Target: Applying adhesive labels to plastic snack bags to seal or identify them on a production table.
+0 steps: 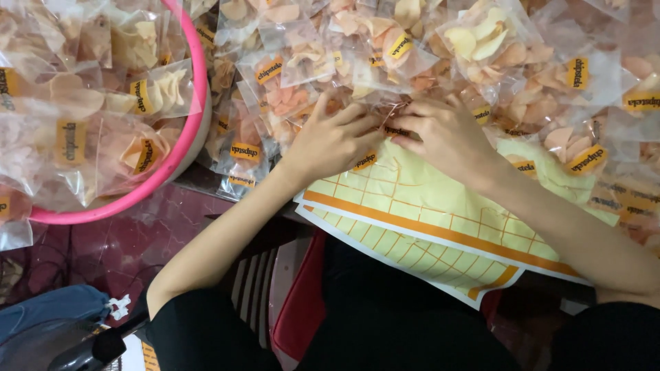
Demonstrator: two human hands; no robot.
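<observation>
My left hand [335, 139] and my right hand [441, 130] meet at the middle of the head view. Their fingertips pinch a small yellow sticker label [397, 129] against a clear bag of pale chips [385, 113]. Under my wrists lies a yellow sticker sheet [426, 213] with an orange border and a grid of peeled squares. Another sheet [412, 264] sticks out below it. A loose label [366, 160] shows just under my left fingers.
Several clear chip bags with yellow labels [522, 62] cover the surface ahead. A pink round basin [180, 148] at left is filled with labelled bags. Dark red floor [117, 240] lies below it. A red and white striped thing [295, 302] and a blue cloth [55, 309] sit near my lap.
</observation>
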